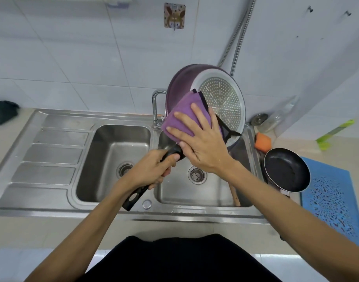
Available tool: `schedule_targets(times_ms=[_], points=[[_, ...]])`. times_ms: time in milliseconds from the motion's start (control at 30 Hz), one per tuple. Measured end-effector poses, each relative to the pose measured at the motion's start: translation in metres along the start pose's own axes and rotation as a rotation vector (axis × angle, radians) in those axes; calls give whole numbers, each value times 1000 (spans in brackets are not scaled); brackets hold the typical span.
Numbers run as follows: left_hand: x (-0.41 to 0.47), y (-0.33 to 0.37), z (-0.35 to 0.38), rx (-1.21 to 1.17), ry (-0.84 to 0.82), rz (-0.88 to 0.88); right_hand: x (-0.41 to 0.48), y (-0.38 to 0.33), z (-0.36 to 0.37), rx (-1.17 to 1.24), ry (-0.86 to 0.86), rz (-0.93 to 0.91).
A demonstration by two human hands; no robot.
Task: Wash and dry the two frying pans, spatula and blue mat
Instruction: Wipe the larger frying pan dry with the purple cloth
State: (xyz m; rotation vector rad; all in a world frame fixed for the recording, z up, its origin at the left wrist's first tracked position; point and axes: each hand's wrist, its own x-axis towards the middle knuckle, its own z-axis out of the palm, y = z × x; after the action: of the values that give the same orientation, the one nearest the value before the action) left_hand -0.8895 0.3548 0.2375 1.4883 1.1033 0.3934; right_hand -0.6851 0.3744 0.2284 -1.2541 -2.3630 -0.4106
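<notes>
Two pans, one mat, one probable spatula, all at the sink (52, 139). Item 1: purple pan (221, 92), held tilted in the air above the right basin, its perforated metal base turned toward the camera. Left hand (152, 169) is wrapped tight round the black handle (133, 200), near the pan end. Right hand (205, 147) lies flat, fingers spread and straight, pressing a folded purple cloth (182, 115) against the pan's outer wall and base. Handling, by judgement: rigid, moderately heavy, slick where wet; best carried by the handle, with the cloth hand bracing the body. Item 2: black pan (286, 171), smaller, sitting upright on the bench (52, 231) just right of the sink, its far edge overlapping the mat. Likely light and stiff; its handle is mostly hidden. Item 3: blue mat (333, 200), flat on the bench at far right, patterned with holes; probably floppy, best lifted by two corners. Item 4: wooden stick (234, 197) leaning in the right basin beneath the right forearm, possibly the spatula's shaft, head unseen. Sundry: orange sponge (263, 142) behind the black pan.
</notes>
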Motion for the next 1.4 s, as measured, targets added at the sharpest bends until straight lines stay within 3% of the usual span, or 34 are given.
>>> schedule_targets(times_ms=[200,367,533,700,833,967,1100,1200,1400], points=[[-8,-9,1,-218,-47,-7,-36,11,2,-79,172,87],[-11,-11,-3,-415,-107,5,-50,50,-6,13,362,349],[-6,-4,14,-515,-128,41,-16,-11,4,-106,463,512],[-8,-3,14,-640,-158,41,-11,-6,2,-222,413,341],[-17,-6,3,-677,-191,28,-40,45,-5,-69,526,327],[-13,-3,10,-707,-189,6,-19,1,2,-154,526,476],[-10,0,2,-703,-212,11,-15,-9,0,-248,439,288],[-13,-4,-10,-720,-258,14,-25,24,-16,-119,455,273],[-15,-18,-13,-717,-300,21,-24,75,-25,415,468,544]])
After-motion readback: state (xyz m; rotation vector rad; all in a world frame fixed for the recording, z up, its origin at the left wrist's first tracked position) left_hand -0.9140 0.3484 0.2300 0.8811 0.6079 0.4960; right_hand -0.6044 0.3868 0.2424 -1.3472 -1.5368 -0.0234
